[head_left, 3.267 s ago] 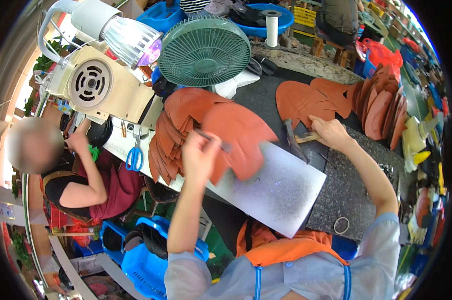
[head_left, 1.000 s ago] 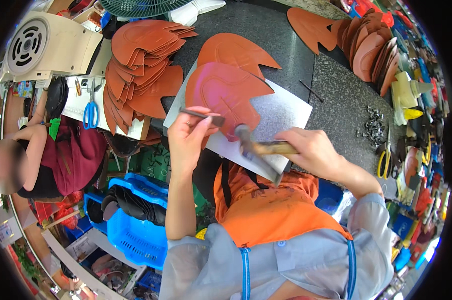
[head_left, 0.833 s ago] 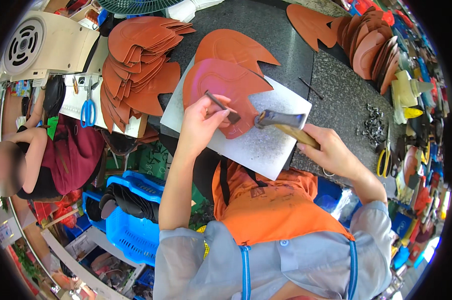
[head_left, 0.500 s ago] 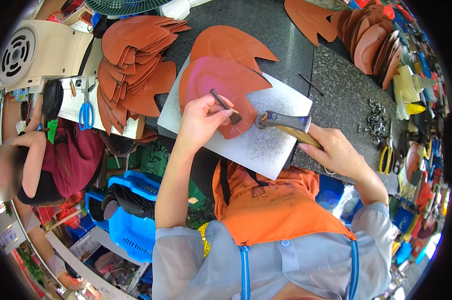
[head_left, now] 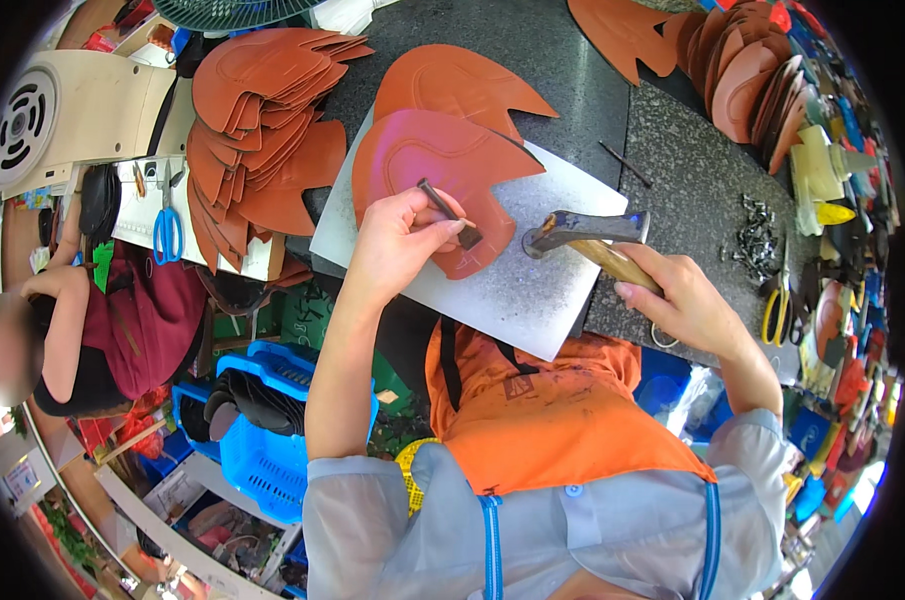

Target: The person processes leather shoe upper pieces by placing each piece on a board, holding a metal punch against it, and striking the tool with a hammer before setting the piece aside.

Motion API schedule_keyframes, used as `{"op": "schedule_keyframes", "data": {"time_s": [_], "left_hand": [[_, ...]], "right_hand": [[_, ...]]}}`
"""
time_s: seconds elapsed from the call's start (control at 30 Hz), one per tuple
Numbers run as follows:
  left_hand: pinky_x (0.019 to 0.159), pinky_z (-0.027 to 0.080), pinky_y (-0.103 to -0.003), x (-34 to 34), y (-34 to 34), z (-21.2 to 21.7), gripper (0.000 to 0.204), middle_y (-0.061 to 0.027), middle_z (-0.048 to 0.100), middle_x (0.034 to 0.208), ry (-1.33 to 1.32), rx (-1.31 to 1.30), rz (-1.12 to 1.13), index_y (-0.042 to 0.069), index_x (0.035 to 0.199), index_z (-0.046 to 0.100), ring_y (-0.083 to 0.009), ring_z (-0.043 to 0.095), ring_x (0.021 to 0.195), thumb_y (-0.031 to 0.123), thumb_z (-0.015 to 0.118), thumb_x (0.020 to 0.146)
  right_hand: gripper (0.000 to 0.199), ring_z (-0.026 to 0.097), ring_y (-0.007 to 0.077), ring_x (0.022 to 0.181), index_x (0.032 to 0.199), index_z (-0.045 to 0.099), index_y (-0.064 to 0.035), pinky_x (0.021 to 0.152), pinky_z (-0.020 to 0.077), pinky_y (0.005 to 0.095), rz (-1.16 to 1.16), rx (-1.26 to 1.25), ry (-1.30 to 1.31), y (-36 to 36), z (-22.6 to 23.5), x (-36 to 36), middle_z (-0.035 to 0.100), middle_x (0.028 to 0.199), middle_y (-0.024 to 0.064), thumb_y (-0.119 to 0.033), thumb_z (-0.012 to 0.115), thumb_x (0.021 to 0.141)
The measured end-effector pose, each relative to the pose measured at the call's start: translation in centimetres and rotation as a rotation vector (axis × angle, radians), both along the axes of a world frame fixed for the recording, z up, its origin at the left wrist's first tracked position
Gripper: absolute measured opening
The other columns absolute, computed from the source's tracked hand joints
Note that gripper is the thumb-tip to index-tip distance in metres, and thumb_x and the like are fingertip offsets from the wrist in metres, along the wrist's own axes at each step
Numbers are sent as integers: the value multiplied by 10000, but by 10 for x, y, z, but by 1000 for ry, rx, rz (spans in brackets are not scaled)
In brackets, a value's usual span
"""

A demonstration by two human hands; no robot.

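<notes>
Hammer [head_left: 584, 229] and dark metal punch [head_left: 438, 201] in hand, mid-frame.
I see the right hand [head_left: 678, 300] curled round the hammer's wooden handle [head_left: 620, 265], the left hand [head_left: 397, 245] pinching the punch over a smooth, notched reddish-brown sheet [head_left: 417, 150] with curved lines, at centre, above a speckled white board [head_left: 557, 295].

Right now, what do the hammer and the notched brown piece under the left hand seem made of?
Hammer head: seemingly metal, dark with some sheen. Handle: probably wood, yellowish-brown. Notched piece: perhaps leather or imitation, smooth; thin edges and pressed lines suggest it.
</notes>
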State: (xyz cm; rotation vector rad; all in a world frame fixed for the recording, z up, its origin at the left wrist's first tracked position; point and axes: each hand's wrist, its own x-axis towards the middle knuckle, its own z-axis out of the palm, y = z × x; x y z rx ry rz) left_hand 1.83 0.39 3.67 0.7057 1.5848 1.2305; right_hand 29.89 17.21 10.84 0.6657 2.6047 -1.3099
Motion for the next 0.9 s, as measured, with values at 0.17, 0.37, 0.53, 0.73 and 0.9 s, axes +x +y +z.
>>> {"op": "schedule_keyframes", "data": {"time_s": [0.17, 0.37, 0.53, 0.73, 0.9], "left_hand": [[731, 564, -251, -1, -2, -4, 110, -65, 713, 876, 31, 4, -17, 1, 1019, 664, -115, 687, 798, 4, 668, 910], [728, 554, -252, 0, -1, -2, 93, -50, 713, 863, 30, 11, -13, -2, 971, 671, -103, 685, 798, -21, 665, 880], [725, 552, -252, 1, -2, -4, 86, -41, 704, 847, 69, 19, -19, -1, 960, 667, -98, 684, 798, -22, 668, 877], [728, 552, -259, 3, -3, -3, 70, -30, 697, 837, 72, 42, -8, -4, 944, 660, -104, 691, 807, -22, 669, 876], [728, 545, -238, 5, -3, -1, 102, -40, 709, 860, 168, 51, -32, 1, 984, 667, -93, 676, 800, -24, 676, 886]], "right_hand": [[387, 660, 272, 668, 1270, 538, 16, 641, 495, 366, -33, -37, -31, 1, -2, 2, 623, 747, 142, -166, 619, 937], [341, 645, 387, 697, 1234, 545, -14, 634, 483, 435, -56, -43, -1, 0, 0, 0, 604, 745, 204, -205, 594, 956], [340, 639, 394, 697, 1229, 540, -6, 631, 479, 439, -59, -54, -12, 0, -1, 0, 604, 747, 205, -201, 593, 956], [329, 638, 400, 705, 1221, 537, -11, 632, 479, 445, -34, -33, -23, 0, 1, -1, 604, 748, 207, -199, 589, 956], [325, 634, 409, 712, 1222, 540, -19, 635, 481, 451, -6, 1, -18, -1, 9, -6, 607, 756, 216, -198, 588, 954]]}}
